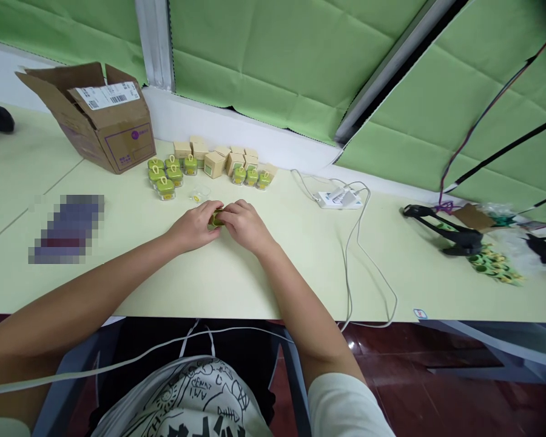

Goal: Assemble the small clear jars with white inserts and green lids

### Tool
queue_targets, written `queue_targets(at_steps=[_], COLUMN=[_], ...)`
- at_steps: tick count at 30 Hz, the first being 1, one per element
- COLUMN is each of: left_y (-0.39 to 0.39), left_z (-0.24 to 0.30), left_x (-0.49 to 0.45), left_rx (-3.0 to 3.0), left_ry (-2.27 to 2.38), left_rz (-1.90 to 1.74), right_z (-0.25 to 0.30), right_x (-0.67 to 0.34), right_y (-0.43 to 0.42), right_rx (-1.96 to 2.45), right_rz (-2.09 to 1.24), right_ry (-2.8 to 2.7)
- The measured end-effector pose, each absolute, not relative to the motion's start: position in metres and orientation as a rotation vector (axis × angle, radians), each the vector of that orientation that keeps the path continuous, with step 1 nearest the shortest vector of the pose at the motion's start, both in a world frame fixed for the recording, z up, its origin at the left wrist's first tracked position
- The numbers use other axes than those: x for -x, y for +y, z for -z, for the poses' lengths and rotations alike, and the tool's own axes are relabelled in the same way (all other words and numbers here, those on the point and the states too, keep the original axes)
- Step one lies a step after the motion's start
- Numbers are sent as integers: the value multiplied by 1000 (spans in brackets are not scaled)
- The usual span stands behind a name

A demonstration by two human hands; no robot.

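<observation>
My left hand and my right hand meet at the middle of the pale table, fingers closed together around a small green item that is mostly hidden between them. Beyond the hands lies a tiny clear piece with a yellow part. Farther back stand several small clear boxes with green contents and more to the right, in front of several small tan cartons.
An open cardboard box sits at the back left. A white power strip with trailing cables lies to the right. A black tool and a pile of green parts sit at the far right. A blurred patch lies left.
</observation>
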State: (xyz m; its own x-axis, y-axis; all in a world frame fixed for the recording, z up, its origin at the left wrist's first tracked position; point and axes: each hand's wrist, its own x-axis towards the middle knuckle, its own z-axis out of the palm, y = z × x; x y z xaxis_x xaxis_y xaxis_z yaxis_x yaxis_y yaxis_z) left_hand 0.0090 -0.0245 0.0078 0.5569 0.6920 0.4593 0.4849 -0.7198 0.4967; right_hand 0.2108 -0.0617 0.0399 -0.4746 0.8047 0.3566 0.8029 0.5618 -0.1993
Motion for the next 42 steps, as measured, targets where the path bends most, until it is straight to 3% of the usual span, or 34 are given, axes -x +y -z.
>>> queue_targets(at_steps=[13,35,38,42], left_y=[-29,-30,-32,-32], left_z=[-13,-23,-26,-25], left_x=[-10,-7,-6,-5], left_rx=[-2499,-2329,-2319,-2354], left_ry=[987,1028,1045,1029], left_rz=[-810,-904,-890,-889], right_z=[-32,-35,-31,-22], right_x=[-207,-213,-214,-212], right_y=[-63,-57,-53,-47], right_rx=[1342,1189,1278,1336], right_rz=[214,-223,-408,-892], right_ry=[-2517,-2099,-1827,-1630])
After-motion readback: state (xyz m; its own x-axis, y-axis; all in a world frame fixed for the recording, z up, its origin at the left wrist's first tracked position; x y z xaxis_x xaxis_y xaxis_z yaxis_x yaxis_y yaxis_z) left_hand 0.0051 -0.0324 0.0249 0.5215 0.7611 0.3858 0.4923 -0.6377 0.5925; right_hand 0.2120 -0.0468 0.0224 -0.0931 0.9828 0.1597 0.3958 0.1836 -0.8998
